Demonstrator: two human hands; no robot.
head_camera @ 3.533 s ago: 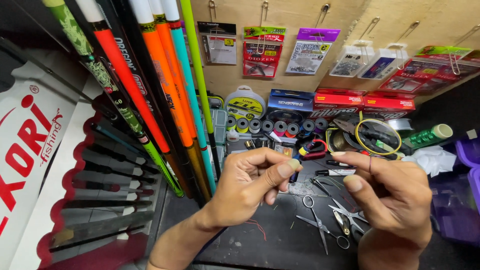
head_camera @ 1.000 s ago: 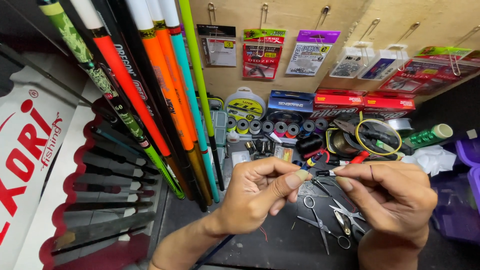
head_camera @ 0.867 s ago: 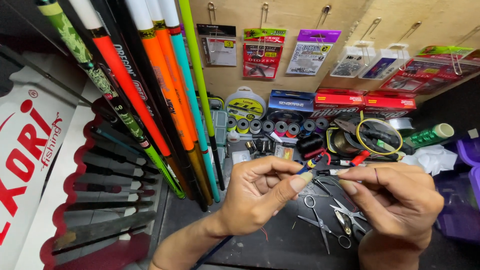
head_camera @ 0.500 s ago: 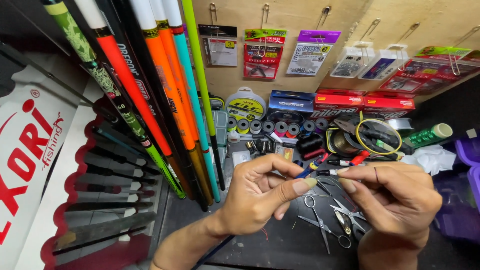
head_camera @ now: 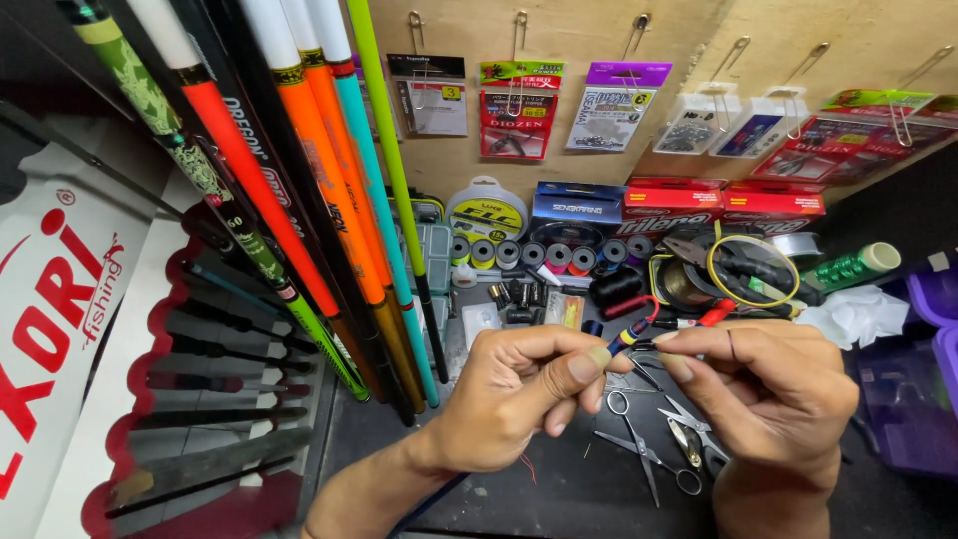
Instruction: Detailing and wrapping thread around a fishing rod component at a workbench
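Two hands pinch a small float over a crowded bench

Both hands meet at the middle of the view, fingertips almost touching. Left hand has thumb and forefinger pressed together on the lower end of a slim striped float, other fingers curled under. Right hand is pinched too, thumb and forefinger closed at the float's tip; whether it holds a line there is too fine to tell. So the float sits between the two hands, tilted up toward the right one.

Just below the hands lie scissors and a second small pair on the dark benchtop. Just beyond the fingertips is a red-handled tool, and farther out a row of thread spools, boxes and a yellow coil of line. Well left of the left hand lean bright rods in orange, red, teal and green. Right of the right hand sit a white rag and purple bins. Packets hang on the board beyond.
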